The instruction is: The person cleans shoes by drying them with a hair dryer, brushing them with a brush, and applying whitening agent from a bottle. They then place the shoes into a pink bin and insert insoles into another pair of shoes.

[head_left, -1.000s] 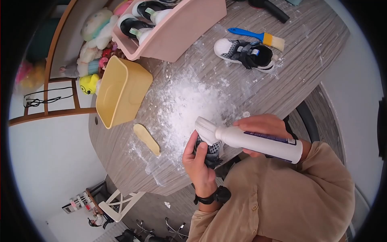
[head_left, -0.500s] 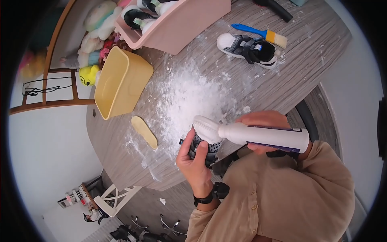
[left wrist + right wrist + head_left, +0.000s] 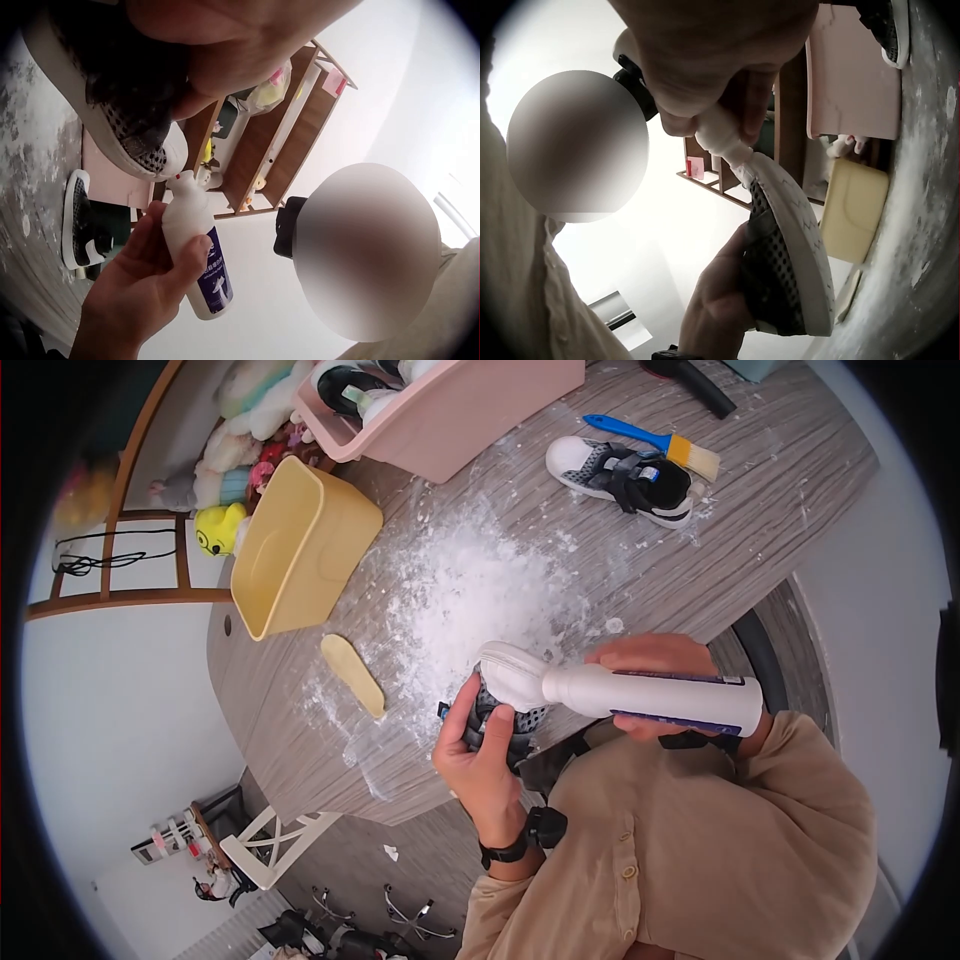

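My left hand point(image 3: 482, 775) grips a black-and-white mesh sneaker point(image 3: 513, 678), thumb on one side and fingers on the other, with its white toe facing up. A white bottle point(image 3: 690, 703) with a purple label lies nearly level in my right hand point(image 3: 652, 652). In the left wrist view, the thumb and fingers of that right hand point(image 3: 139, 289) wrap the bottle point(image 3: 191, 225). Its narrow tip meets the white toe edge of the sneaker point(image 3: 791, 232) in the right wrist view. White powder point(image 3: 470, 585) is spread over the table beyond the sneaker.
A matching sneaker point(image 3: 572, 460) stands at the back right beside a blue-handled brush point(image 3: 640, 432). At the back left are a pink bin point(image 3: 450, 430) with shoes and a yellow bin point(image 3: 340, 535). A yellow insole point(image 3: 353, 676) lies on the table point(image 3: 290, 750).
The bottle has swung from a downward slant toward its base to nearly level. My left hand and the sneaker have shifted slightly left. The head view has drifted a little.
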